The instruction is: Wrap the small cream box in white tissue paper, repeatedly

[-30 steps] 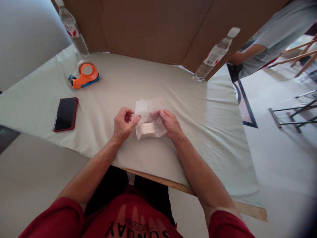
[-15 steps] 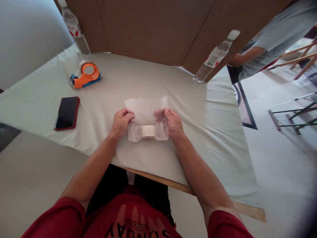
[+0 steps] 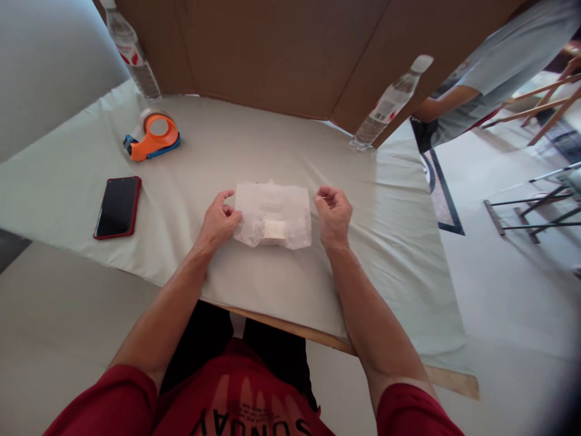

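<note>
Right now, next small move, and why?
Probably bring the right hand to the pale block: its top shows toward the near edge of the wrap, the right hand is apart from that sheet, the left hand beside it.

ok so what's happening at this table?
A person has both bare hands around a translucent, crinkled sheet spread on the cloth-covered table. A small pale block shows near the sheet's near edge. The left hand is at the left edge, thumb on or right beside it; the right hand is loosely curled, just off the right edge. An orange tape dispenser and a phone lie to the left.
</note>
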A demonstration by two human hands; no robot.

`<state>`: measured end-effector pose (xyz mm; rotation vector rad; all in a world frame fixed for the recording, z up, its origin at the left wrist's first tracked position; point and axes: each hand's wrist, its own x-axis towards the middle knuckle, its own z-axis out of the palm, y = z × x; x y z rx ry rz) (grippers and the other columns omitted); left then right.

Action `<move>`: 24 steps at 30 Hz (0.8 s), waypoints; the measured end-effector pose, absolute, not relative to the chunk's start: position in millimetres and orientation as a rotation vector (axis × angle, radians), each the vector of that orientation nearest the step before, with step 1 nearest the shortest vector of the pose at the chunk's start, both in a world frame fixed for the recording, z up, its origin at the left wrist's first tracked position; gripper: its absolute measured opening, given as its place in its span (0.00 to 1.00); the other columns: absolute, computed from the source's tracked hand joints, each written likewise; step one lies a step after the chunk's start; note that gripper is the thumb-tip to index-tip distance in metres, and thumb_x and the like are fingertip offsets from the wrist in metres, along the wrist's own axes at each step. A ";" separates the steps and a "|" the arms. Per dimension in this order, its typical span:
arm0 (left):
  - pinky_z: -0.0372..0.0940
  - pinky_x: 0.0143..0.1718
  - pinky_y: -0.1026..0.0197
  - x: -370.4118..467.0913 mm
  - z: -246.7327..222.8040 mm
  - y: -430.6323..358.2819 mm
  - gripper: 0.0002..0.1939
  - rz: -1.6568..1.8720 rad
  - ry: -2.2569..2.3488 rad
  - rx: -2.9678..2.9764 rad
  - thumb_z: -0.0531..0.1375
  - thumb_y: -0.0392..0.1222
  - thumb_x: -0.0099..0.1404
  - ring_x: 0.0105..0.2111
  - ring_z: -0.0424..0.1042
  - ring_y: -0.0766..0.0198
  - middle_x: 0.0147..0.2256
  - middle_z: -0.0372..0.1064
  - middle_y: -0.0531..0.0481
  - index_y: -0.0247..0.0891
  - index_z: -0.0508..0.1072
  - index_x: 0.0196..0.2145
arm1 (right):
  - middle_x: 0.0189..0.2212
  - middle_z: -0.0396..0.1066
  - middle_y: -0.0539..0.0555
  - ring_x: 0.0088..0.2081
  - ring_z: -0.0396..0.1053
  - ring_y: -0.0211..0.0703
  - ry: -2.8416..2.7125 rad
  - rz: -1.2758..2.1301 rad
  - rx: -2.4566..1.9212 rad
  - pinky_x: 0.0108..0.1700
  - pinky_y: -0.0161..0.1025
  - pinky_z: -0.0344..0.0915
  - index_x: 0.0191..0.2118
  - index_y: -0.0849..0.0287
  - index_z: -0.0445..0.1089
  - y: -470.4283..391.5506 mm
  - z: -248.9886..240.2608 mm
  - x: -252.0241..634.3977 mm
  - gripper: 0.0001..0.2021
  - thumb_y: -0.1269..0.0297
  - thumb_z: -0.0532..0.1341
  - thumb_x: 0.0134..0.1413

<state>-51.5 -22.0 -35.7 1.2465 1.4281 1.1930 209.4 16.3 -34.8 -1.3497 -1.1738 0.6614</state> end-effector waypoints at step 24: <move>0.63 0.60 0.46 -55.4 -6.3 -44.4 0.25 0.974 1.698 1.970 0.64 0.46 0.60 0.58 0.66 0.50 0.56 0.68 0.40 0.38 0.72 0.54 | 0.37 0.80 0.53 0.39 0.75 0.44 -2.022 1.215 -1.245 0.45 0.42 0.71 0.42 0.56 0.78 -98.7 16.4 217.3 0.10 0.59 0.62 0.60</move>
